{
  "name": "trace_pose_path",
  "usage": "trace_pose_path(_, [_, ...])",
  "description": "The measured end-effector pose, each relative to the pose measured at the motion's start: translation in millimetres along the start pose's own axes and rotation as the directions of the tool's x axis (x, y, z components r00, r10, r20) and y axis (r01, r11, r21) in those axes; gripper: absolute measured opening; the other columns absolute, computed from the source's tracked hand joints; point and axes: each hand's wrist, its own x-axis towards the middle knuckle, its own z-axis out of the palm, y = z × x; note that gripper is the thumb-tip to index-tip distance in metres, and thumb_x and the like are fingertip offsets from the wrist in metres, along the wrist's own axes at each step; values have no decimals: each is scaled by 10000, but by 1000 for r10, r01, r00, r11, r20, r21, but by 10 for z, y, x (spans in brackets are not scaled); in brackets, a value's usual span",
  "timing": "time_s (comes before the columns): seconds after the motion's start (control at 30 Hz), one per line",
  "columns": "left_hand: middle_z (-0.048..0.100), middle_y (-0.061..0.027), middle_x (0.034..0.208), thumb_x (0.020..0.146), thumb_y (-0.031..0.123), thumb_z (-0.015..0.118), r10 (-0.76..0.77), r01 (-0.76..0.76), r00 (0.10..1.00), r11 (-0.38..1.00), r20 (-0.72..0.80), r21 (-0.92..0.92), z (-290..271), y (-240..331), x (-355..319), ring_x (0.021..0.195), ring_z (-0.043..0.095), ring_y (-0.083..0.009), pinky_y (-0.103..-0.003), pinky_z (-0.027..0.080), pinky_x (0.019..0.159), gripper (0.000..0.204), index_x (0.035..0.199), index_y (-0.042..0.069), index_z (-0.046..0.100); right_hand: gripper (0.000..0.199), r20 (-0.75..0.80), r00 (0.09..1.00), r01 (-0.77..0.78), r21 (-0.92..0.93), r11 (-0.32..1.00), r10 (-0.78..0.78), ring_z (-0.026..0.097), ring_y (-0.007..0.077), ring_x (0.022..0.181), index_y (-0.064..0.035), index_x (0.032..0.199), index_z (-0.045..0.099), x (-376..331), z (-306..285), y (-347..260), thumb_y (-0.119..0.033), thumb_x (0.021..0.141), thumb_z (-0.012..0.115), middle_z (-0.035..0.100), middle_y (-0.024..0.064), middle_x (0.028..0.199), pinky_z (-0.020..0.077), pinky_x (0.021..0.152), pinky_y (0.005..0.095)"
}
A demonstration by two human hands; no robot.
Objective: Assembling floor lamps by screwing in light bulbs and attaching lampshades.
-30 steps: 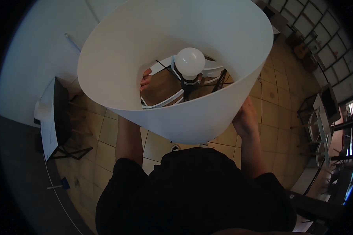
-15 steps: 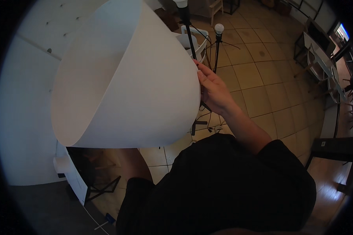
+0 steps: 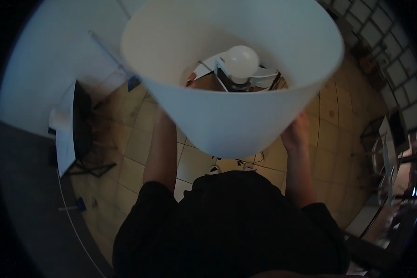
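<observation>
While forearms (image 3: 162, 150) reach forward, the left grip (image 3: 191, 80) and right grip (image 3: 297, 132) hold the lampshade (image 3: 236, 116).

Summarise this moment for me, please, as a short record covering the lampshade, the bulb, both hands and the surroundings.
Lampshade: white, flared, wide opening facing up
Globe light bulb: white, seen through the wide opening; whether it is joined to the lampshade cannot be told
Left hand: fingers partly visible through the lampshade's lower opening, the rest hidden
Right hand: at the lampshade's lower right outside, fingers partly hidden, grip unclear
Surroundings: tiled floor below, white-topped table at far left
</observation>
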Motion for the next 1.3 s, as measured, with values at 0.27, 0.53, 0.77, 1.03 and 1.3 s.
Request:
trace_pose_path(0.27, [632, -141, 1203, 1033, 350, 407, -311, 317, 930, 949, -195, -3, 634, 615, -201, 1050, 603, -180, -323, 472, 920, 496, 1352, -10, 529, 461, -55, 991, -126, -16, 992, 125, 612, 210, 943, -34, 1363, 460, -349, -190, -22, -284, 986, 544, 593, 103, 1109, 536, 786, 360])
trace_pose_path(0.53, [597, -126, 1294, 1045, 286, 357, -198, 195, 978, 980, -67, -45, 520, 423, -211, 1152, 569, -183, -305, 413, 1015, 475, 1413, 10, 476, 447, 218, 960, -192, 47, 980, 178, 607, 211, 898, -30, 1334, 477, -298, -244, 1, -301, 984, 545, 587, 103, 1086, 530, 752, 347])
trace_pose_path(0.77, [621, -119, 1196, 1058, 255, 362, -121, 121, 986, 993, -116, -9, 514, 110, -54, 1108, 573, -183, -295, 421, 982, 432, 1349, -30, 506, 438, 309, 951, -70, 263, 962, -15, 603, 211, 858, -26, 1309, 493, -76, -231, -45, -315, 983, 546, 581, 103, 1066, 524, 722, 337])
trace_pose_path(1.03, [639, -195, 1168, 972, 363, 553, 117, -86, 990, 944, 79, -320, 249, -431, 15, 1061, 640, -344, -380, 536, 811, 461, 1307, 50, 506, 358, 265, 950, 100, 242, 965, -165, 602, 198, 745, -13, 1159, 579, -112, -118, -145, -313, 964, 587, 583, 119, 964, 510, 636, 315])
trace_pose_path(1.3, [516, -131, 1368, 956, 488, 526, -248, 150, 968, 671, -29, -726, 444, 70, -135, 1120, 595, -399, -443, 509, 862, 611, 1414, 94, 440, 353, 257, 961, 99, 23, 995, -102, 590, 175, 659, -3, 1128, 587, -97, -305, -183, -294, 934, 634, 590, 109, 896, 510, 576, 312])
